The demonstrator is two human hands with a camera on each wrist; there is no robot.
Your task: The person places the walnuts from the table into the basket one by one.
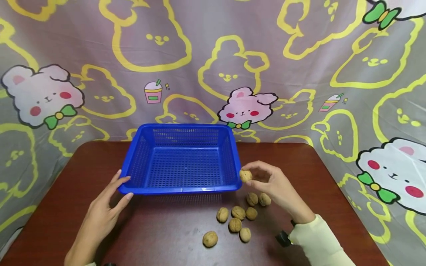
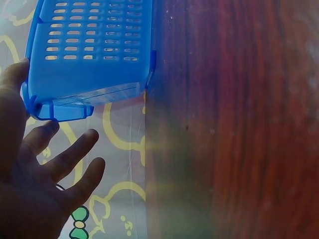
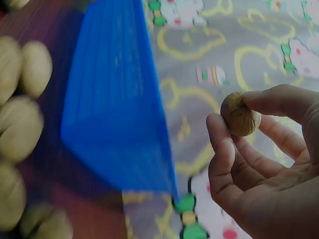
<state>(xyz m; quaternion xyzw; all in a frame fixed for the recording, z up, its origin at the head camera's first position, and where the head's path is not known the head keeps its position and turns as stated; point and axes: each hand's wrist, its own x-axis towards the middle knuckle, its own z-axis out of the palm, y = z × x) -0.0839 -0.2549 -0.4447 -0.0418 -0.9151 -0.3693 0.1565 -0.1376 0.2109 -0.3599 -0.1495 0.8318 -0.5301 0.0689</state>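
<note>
Between thumb and fingertips, my right hand [image 1: 271,181] pinches a walnut [image 1: 245,176] at the right rim of a blue plastic basket [image 1: 181,191]. The right wrist view shows that walnut [image 3: 240,114] held up above the basket's rim level, outside its wall. My left hand [image 1: 103,212] touches the basket's front left corner with thumb and fingertips, its fingers spread and fairly straight. In the left wrist view the other fingers [image 2: 75,154] stand apart from the perforated wall. Inside, the basket shows only its bare mesh floor.
Several loose walnuts [image 1: 235,224] lie on the brown table [image 1: 159,229] in front of the basket and toward the right hand. A patterned curtain [image 1: 206,81] with rabbit faces hangs behind the table and along its sides.
</note>
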